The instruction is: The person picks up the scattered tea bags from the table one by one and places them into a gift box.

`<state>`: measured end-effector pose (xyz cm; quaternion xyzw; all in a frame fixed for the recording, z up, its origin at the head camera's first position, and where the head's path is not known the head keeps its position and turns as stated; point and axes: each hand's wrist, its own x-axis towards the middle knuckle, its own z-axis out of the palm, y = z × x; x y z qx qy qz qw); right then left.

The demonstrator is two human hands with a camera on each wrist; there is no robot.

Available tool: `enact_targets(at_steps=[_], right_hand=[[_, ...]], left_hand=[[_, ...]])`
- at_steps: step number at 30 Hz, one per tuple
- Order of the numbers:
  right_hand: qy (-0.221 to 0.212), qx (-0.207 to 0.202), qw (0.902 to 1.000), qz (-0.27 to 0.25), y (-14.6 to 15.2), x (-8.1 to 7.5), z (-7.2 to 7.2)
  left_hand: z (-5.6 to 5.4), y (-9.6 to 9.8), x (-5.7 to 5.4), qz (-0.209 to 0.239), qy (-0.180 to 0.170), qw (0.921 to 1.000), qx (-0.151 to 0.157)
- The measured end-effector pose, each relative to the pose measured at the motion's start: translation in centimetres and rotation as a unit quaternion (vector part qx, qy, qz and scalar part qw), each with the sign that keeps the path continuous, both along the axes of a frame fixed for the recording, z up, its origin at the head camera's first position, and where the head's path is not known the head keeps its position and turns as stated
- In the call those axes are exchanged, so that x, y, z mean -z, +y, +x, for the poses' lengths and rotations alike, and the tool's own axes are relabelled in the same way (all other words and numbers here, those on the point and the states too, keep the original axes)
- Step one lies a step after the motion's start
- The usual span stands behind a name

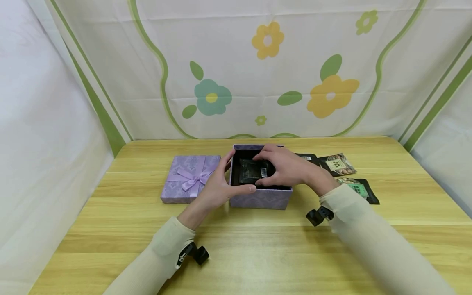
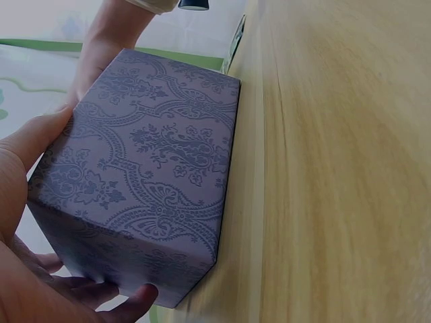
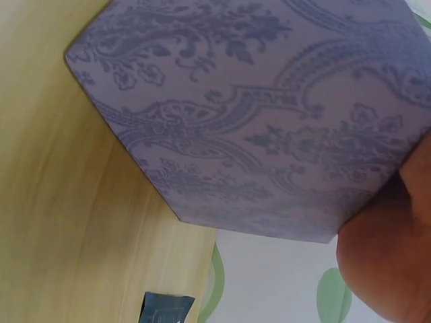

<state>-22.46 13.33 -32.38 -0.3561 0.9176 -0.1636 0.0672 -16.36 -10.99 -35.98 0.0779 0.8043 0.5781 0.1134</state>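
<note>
And the left hand (image 1: 216,189) grips the open-topped purple box (image 1: 259,199) at its left side while the right hand (image 1: 287,164) grasps a black packet (image 1: 250,171) inside, long axis left to right, barcode end rightward, flowered cloth (image 1: 236,53) beyond.

A cloth-walled booth (image 1: 48,135), with a flower-printed backdrop (image 1: 243,73), white side drapes (image 1: 448,123) and a wood-grain table (image 1: 258,254).

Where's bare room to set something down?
Bare tabletop: in front of the box, between the sleeves; left of the bow-topped lid; and right of the loose packets. Crowded: between lid and box, at the left hand; inside the box, at the right hand.
</note>
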Motion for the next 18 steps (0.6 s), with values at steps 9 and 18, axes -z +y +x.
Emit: enact_targets(at_steps=[9, 18], right_hand=[[0.076, -0.003, 0.9948, 0.067, -0.72, 0.76, 0.22], [0.086, 0.01, 0.9941, 0.065, -0.78, 0.87, 0.53]], left_hand=[[0.04, -0.01, 0.07, -0.007, 0.008, 0.9999, -0.003], [0.04, 0.14, 0.11, 0.003, 0.002, 1.0, -0.006]])
